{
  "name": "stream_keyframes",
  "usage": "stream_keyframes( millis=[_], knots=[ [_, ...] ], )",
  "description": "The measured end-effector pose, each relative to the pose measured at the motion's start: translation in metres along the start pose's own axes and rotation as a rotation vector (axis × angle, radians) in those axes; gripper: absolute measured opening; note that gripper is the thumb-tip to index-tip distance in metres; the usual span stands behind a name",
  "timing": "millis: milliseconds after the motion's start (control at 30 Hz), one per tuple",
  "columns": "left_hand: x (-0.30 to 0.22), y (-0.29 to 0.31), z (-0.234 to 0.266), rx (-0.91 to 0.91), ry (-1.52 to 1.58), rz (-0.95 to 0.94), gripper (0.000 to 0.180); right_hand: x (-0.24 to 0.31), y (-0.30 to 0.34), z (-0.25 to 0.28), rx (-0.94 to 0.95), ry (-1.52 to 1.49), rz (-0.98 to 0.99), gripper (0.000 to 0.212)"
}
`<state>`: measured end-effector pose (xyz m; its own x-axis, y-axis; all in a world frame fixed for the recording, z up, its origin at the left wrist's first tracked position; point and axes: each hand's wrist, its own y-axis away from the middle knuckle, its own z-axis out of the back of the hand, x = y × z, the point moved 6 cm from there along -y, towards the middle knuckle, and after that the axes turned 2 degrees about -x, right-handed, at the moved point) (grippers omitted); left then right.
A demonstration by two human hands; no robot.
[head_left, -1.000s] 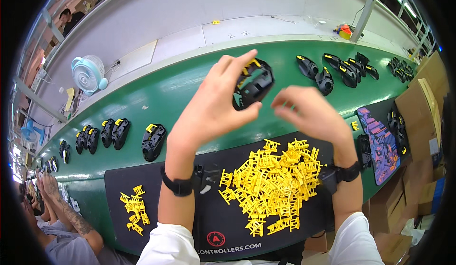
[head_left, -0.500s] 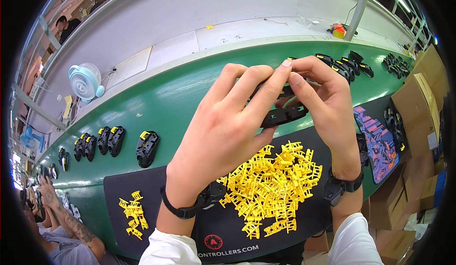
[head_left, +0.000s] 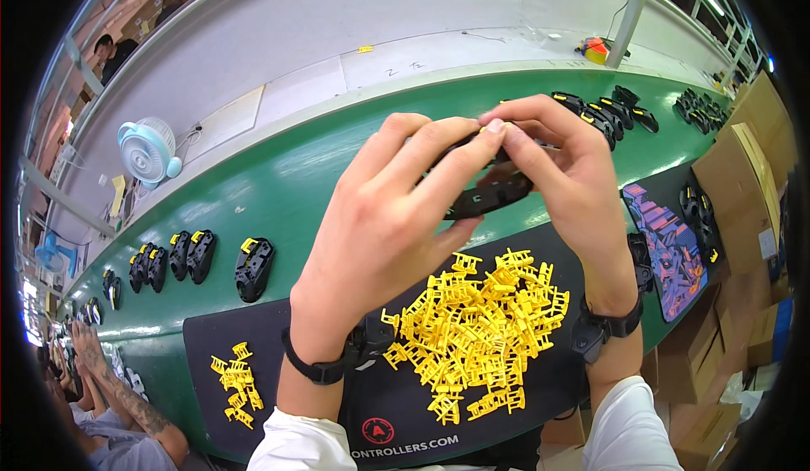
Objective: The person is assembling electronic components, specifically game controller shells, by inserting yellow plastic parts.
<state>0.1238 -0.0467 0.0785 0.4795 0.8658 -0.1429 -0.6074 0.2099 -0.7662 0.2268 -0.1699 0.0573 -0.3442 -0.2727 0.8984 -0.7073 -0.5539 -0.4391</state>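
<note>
Above the dark mat I hold up a black plastic shell, curved like a computer mouse housing. My left hand grips it from the left, the index finger over its top edge. Closed on the far right side is my right hand, its thumb and index fingertip meeting the left fingertips at the top. A trace of yellow shows there; my fingers hide most of the shell. Beneath my hands lies a large heap of small yellow plastic clips. A smaller group of yellow clips lies at the mat's left.
On the green bench, several black shells with yellow clips stand to the left; more black shells lie far right. A fan stands behind. Right are a patterned mat and cardboard boxes. A co-worker's forearm is at left.
The shell has tilted slightly and moved a little left and down with both hands. Both hands keep their grip on it; the yellow heaps look the same.
</note>
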Motion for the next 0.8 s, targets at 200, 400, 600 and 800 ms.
stream_keyframes(
  millis=[200, 400, 600, 800],
  knots=[
    [0.065, 0.027, -0.017, 0.163, -0.043, 0.297, 0.065, -0.064, -0.031, 0.102, -0.297, 0.610, -0.164, 0.048],
    [0.173, 0.121, -0.051, 0.589, -0.250, 0.813, 0.081, -0.171, -0.011, 0.166, -0.224, 1.251, -0.348, 0.074],
    [0.169, 0.111, -0.044, 0.427, -0.351, 0.740, 0.078, -0.161, -0.016, 0.164, -0.284, 1.116, -0.324, 0.063],
    [0.137, 0.079, -0.087, 0.186, 0.336, 0.922, 0.057, -0.123, -0.023, 0.109, -0.214, 0.228, -0.464, 0.041]
  ],
)
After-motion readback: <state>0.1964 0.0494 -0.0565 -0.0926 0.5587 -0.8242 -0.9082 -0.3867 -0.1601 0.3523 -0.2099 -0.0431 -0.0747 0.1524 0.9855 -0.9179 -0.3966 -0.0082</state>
